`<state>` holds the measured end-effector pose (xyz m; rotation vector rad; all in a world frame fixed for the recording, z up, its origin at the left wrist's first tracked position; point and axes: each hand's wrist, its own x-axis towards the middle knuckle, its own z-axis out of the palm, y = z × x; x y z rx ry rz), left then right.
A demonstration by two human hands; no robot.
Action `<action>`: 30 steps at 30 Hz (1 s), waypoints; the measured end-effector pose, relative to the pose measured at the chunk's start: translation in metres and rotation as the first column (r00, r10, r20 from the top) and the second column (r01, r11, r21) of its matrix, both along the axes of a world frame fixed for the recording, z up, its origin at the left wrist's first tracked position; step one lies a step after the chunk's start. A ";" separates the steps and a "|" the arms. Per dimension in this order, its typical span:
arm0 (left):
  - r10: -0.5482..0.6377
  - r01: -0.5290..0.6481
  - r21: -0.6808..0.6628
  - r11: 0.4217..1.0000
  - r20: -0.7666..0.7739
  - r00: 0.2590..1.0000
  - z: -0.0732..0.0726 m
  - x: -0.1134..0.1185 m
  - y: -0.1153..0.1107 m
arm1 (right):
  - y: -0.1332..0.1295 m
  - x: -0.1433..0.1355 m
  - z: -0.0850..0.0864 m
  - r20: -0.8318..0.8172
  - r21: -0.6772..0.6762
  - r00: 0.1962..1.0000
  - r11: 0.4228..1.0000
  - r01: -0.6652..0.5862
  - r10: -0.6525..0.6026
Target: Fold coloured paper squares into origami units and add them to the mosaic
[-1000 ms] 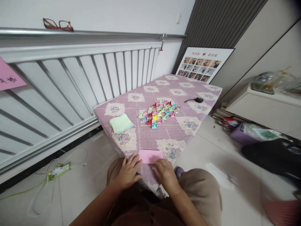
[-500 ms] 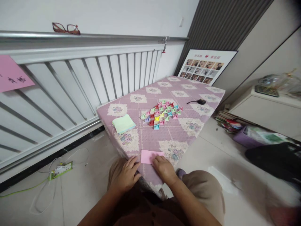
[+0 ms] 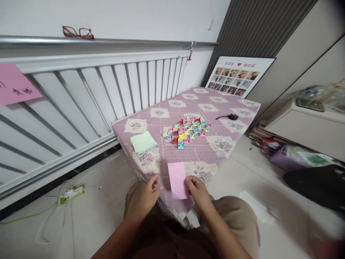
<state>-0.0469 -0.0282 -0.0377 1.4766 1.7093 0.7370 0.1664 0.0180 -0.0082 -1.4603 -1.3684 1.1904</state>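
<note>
My right hand (image 3: 197,190) pinches the right edge of a pink sheet of paper (image 3: 178,180), held lengthwise away from me over the table's near corner. To the left of the paper is my left hand (image 3: 150,194), apart from it, its fingers curved and spread with nothing in them. Beyond the hands, small folded paper pieces (image 3: 187,131) in many colours stand in rows. A stack of pale green paper squares (image 3: 142,142) lies on the left side of the table.
The table (image 3: 169,153) wears a purple flowered cloth. A black object with a short cord (image 3: 232,117) lies toward its right edge. A white radiator (image 3: 107,90) borders the left side, with glasses (image 3: 78,33) on the pipe above. A power strip (image 3: 71,194) is on the floor.
The pink paper has come up and turned from crosswise to lengthwise, now pinched at its right edge by my right hand. My left hand has lifted off the table edge.
</note>
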 end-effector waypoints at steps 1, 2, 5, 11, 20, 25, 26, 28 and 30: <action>0.027 -0.021 -0.039 0.999 0.141 0.990 0.005 0.007 0.004 | -0.004 -0.002 -0.001 -0.108 -0.100 0.993 0.994 0.033 -0.044; 0.026 -0.007 -0.068 0.998 0.285 0.958 0.010 0.014 0.007 | -0.007 -0.004 -0.003 -0.195 -0.183 0.977 0.982 0.055 -0.091; 0.048 0.046 -0.146 0.988 0.580 0.813 0.022 0.034 0.013 | -0.018 -0.009 -0.009 -0.314 -0.287 0.931 0.953 0.093 -0.185; 0.087 0.052 -0.186 0.981 0.665 0.742 0.023 0.055 0.020 | -0.030 -0.005 -0.018 -0.304 -0.262 0.929 0.956 0.130 -0.210; 0.165 0.004 -0.281 0.960 0.575 0.801 0.010 0.055 0.025 | -0.032 0.029 -0.039 0.334 0.357 0.941 0.931 -0.075 -0.053; 0.127 0.020 -0.275 0.961 0.505 0.854 0.008 0.059 0.026 | -0.031 0.028 -0.045 0.619 0.527 0.784 0.765 -0.370 -0.047; 0.116 0.024 -0.274 0.962 0.482 0.869 0.006 0.060 0.027 | -0.029 0.027 -0.047 0.640 0.537 0.766 0.749 -0.388 -0.062; 0.088 0.037 -0.275 0.961 0.428 0.899 0.001 0.059 0.030 | -0.026 0.027 -0.052 0.668 0.535 0.741 0.735 -0.416 -0.066; 0.054 0.050 -0.269 0.962 0.366 0.929 -0.002 0.053 0.032 | -0.023 0.028 -0.057 0.682 0.512 0.730 0.740 -0.436 -0.043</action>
